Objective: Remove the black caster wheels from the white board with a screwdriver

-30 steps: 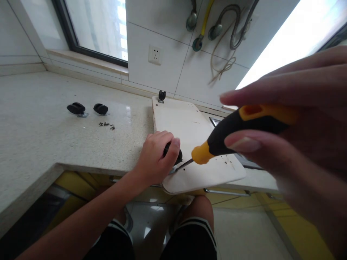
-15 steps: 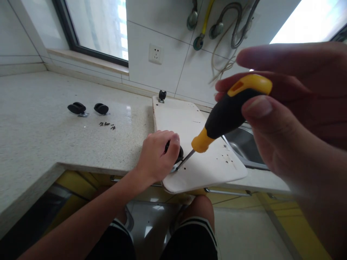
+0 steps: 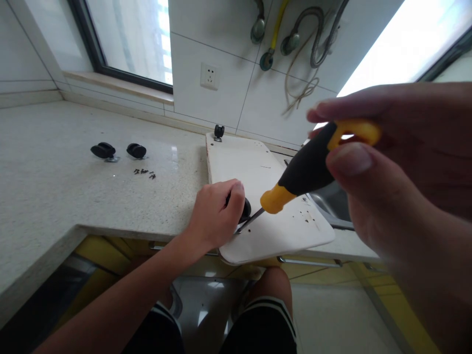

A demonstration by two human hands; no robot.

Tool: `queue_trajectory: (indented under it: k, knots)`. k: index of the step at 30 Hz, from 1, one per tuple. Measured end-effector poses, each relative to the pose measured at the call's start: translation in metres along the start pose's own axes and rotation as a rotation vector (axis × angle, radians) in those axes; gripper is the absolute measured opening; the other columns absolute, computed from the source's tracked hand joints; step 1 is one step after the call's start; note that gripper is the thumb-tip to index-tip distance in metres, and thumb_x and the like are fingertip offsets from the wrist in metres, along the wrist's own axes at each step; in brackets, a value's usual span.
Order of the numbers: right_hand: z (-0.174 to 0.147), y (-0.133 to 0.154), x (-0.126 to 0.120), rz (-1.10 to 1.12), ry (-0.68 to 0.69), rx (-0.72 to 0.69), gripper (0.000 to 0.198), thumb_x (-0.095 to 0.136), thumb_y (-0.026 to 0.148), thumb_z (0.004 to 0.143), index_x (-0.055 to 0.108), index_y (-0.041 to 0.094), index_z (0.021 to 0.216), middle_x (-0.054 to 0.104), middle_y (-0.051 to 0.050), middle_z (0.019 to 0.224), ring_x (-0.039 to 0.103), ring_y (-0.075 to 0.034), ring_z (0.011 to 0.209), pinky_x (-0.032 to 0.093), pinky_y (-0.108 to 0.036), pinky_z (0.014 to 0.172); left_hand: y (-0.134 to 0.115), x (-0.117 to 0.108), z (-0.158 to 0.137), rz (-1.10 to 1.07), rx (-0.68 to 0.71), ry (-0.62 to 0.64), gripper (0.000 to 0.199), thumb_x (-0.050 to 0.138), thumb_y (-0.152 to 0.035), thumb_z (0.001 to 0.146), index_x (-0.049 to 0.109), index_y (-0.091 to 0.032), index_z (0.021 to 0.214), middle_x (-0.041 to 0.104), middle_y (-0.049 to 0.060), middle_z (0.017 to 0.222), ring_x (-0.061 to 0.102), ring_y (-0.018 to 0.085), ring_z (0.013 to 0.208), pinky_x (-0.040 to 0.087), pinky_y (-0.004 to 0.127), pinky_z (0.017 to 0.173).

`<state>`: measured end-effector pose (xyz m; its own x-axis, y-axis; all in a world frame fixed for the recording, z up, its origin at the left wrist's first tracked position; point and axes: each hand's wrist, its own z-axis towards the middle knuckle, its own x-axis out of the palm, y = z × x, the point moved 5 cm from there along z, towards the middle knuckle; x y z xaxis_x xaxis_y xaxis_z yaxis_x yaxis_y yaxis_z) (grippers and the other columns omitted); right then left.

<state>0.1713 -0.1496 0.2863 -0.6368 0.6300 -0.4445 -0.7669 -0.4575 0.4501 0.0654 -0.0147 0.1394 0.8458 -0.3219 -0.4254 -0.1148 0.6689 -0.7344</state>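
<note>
My left hand is closed around a black caster wheel at the near left corner of a white board. Between thumb and fingers, my right hand grips a yellow-and-black screwdriver. Its shaft slants down to the left, and the tip meets the caster's metal plate beside my left hand. Whether a screw sits under the tip is too small to tell. Another black caster stands at the board's far left corner. Several small holes mark the board's right side.
Two loose casters, one at the left and one beside it, lie on the speckled countertop. Several small screws are near them. A steel sink lies right of the board. Pipes and a hose hang on the wall behind.
The screwdriver's handle has tipped lower and turned, with my right hand's fingers shifting around it. My left hand stays on the caster. The view has shifted slightly.
</note>
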Motion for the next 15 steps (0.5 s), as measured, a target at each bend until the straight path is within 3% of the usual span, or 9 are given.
queue_trajectory:
  k: [3, 7, 12, 15]
  knots:
    - [-0.003, -0.003, 0.001, 0.030, -0.082, -0.042, 0.031, 0.092, 0.024, 0.087, 0.084, 0.039, 0.113, 0.080, 0.005, 0.108, 0.075, -0.018, 0.090, 0.067, -0.035, 0.072, 0.003, 0.001, 0.002, -0.049, -0.016, 0.056, 0.052, 0.036, -0.043, 0.111, 0.059, -0.023, 0.068, 0.065, 0.002, 0.065, 0.060, 0.018, 0.064, 0.036, 0.034, 0.061]
    - [-0.003, -0.013, 0.010, 0.169, -0.164, -0.061, 0.037, 0.076, 0.007, 0.089, 0.088, 0.031, 0.115, 0.082, -0.001, 0.113, 0.080, -0.028, 0.105, 0.071, -0.042, 0.081, 0.005, 0.002, 0.002, -0.108, -0.044, 0.069, 0.057, 0.037, -0.048, 0.112, 0.058, -0.023, 0.065, 0.062, 0.001, 0.059, 0.057, 0.017, 0.058, 0.033, 0.033, 0.056]
    - [-0.005, -0.007, 0.008, 0.178, -0.265, -0.162, 0.048, 0.085, 0.003, 0.077, 0.088, 0.041, 0.105, 0.080, 0.005, 0.099, 0.073, -0.023, 0.093, 0.063, -0.037, 0.060, 0.000, 0.003, 0.001, -0.077, -0.052, -0.016, 0.057, 0.035, -0.043, 0.110, 0.068, -0.023, 0.069, 0.064, 0.002, 0.058, 0.056, 0.018, 0.055, 0.036, 0.035, 0.057]
    - [-0.007, -0.005, 0.005, 0.151, -0.160, -0.073, 0.045, 0.078, 0.006, 0.086, 0.085, 0.040, 0.114, 0.081, 0.004, 0.112, 0.078, -0.024, 0.108, 0.070, -0.039, 0.078, 0.001, 0.005, 0.002, -0.095, -0.088, -0.018, 0.059, 0.034, -0.044, 0.110, 0.069, -0.023, 0.067, 0.067, 0.003, 0.060, 0.059, 0.019, 0.058, 0.038, 0.036, 0.059]
